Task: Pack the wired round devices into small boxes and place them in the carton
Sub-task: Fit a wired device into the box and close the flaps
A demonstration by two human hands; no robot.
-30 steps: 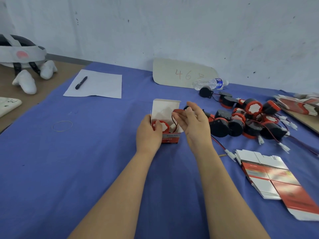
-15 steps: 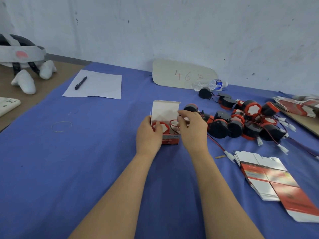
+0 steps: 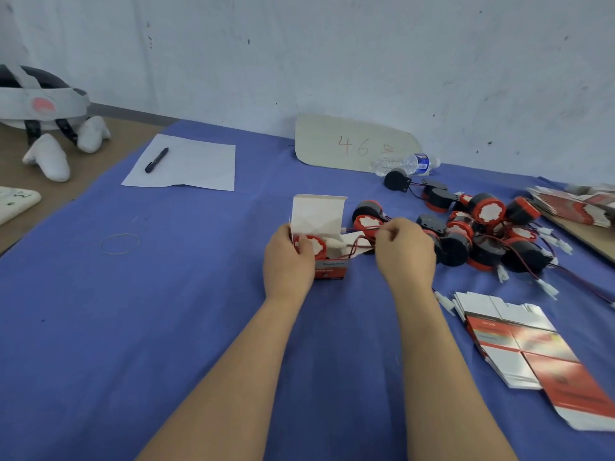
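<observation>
A small red and white box (image 3: 327,266) stands open on the blue cloth, its lid flap (image 3: 317,212) upright. Inside it sits a round device with a red rim (image 3: 312,244). My left hand (image 3: 288,257) grips the box's left side, thumb over the device. My right hand (image 3: 404,251) pinches the device's red and black wire (image 3: 361,239) just right of the box. A pile of several black and red round devices (image 3: 466,234) with wires lies to the right. The carton is out of view.
A stack of flat unfolded boxes (image 3: 519,344) lies at the right front, more flat boxes (image 3: 579,206) at the far right. Paper (image 3: 186,166) with a pen (image 3: 156,159), a rubber band (image 3: 119,243), a cardboard sign (image 3: 352,144) and a plastic bottle (image 3: 404,164) lie further back.
My right hand has come down from above the box to its right side and now pinches the wire. The left hand stays on the box.
</observation>
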